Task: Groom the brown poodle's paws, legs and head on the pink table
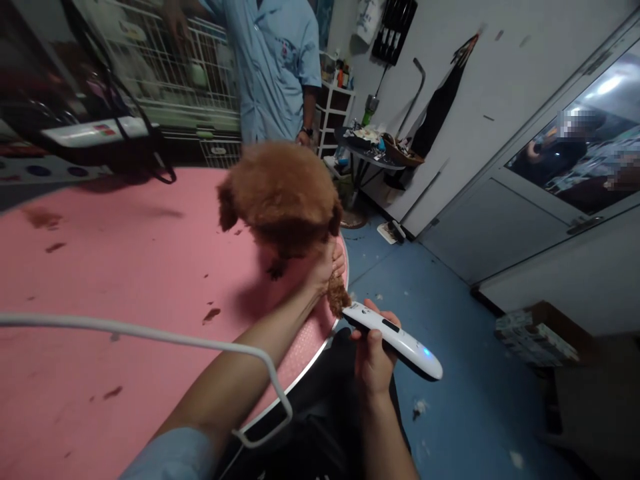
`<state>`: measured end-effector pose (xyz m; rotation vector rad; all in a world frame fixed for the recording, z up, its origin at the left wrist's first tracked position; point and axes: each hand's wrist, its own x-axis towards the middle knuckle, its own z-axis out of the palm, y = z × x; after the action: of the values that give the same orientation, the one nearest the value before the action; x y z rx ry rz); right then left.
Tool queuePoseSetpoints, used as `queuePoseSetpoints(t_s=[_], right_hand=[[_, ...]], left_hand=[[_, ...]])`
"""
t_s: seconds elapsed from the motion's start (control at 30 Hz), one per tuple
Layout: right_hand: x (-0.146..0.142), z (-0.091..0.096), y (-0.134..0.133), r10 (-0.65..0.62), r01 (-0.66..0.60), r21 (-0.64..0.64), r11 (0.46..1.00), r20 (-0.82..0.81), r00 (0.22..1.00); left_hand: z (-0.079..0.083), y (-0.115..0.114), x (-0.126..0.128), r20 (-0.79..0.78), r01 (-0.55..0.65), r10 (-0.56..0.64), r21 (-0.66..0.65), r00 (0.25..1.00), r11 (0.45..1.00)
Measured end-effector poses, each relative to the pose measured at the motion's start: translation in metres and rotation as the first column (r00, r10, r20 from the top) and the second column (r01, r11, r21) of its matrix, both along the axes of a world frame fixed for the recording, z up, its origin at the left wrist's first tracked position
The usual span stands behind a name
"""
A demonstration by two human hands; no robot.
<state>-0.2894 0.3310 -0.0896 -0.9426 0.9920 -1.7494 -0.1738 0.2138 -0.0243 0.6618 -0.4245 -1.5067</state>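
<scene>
A small brown curly dog (283,197) stands on a round pink table (125,280), its rear toward me. My left hand (330,267) reaches out over the table's edge and is closed round one of the dog's hind legs, whose paw (339,298) hangs below my fingers. My right hand (373,350) grips a white electric clipper (395,337), its tip right beside that paw.
A white metal arm (150,337) crosses the table in front of me. A person in a light blue shirt (275,67) stands behind the table by a wire cage (170,73). A small dark side table (367,157), a door (505,220) and boxes (537,333) lie to the right; fur clumps dot the blue floor.
</scene>
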Motion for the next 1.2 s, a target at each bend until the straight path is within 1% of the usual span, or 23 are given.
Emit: queuePoseSetpoints(t_s=[0.13,0.2,0.3,0.37,0.6,0.7,0.8,0.87,0.93,1.03,1.1,1.2], right_hand=[[0.001,-0.001,0.001,-0.035,0.033,-0.055,0.998,-0.042,0.999],[0.0,-0.002,0.003,-0.046,0.042,-0.084,0.996,-0.057,0.997],[0.0,-0.002,0.005,-0.038,0.031,-0.072,0.997,-0.097,0.995],[0.001,-0.002,0.003,-0.022,0.017,-0.047,0.999,-0.121,0.992],[0.009,0.0,-0.007,0.001,-0.006,-0.051,0.999,-0.088,0.996],[0.011,0.003,-0.012,0.001,-0.002,-0.048,0.999,-0.019,1.0],[0.008,0.003,-0.014,-0.063,0.067,-0.023,0.997,0.145,0.987],[0.005,0.001,-0.012,-0.077,0.074,0.022,0.997,0.223,0.972],[0.003,-0.002,-0.01,-0.051,0.034,0.068,0.997,0.263,0.964],[0.003,-0.002,-0.007,-0.021,-0.015,0.116,0.993,0.299,0.954],[0.004,0.0,-0.007,-0.027,-0.017,0.137,0.99,0.313,0.949],[0.003,0.004,-0.011,-0.068,0.014,0.163,0.987,0.332,0.941]], left_hand=[[0.002,0.001,0.001,0.057,-0.02,0.02,-0.006,0.998,1.0],[0.001,0.0,0.002,0.063,-0.03,0.032,-0.033,0.997,0.999],[-0.001,0.0,0.003,0.051,-0.029,0.033,-0.077,0.998,0.997],[-0.002,0.0,0.003,0.044,-0.033,0.037,-0.083,0.998,0.996],[0.002,0.002,0.002,0.036,0.004,-0.002,-0.037,0.999,0.999],[0.002,0.003,0.002,0.016,0.007,-0.006,-0.056,1.0,0.998],[0.001,0.003,0.002,-0.005,-0.009,0.008,-0.052,1.0,0.999],[0.0,0.002,0.002,-0.005,0.013,-0.013,-0.025,1.0,1.0],[0.0,0.001,0.003,-0.004,0.037,-0.037,-0.013,0.999,0.999],[0.0,0.001,0.006,-0.028,0.044,-0.045,-0.036,0.999,0.998],[0.002,0.002,0.009,-0.029,0.046,-0.047,-0.032,0.998,0.998],[0.004,0.003,0.013,0.012,0.03,-0.03,-0.002,0.999,1.0]])
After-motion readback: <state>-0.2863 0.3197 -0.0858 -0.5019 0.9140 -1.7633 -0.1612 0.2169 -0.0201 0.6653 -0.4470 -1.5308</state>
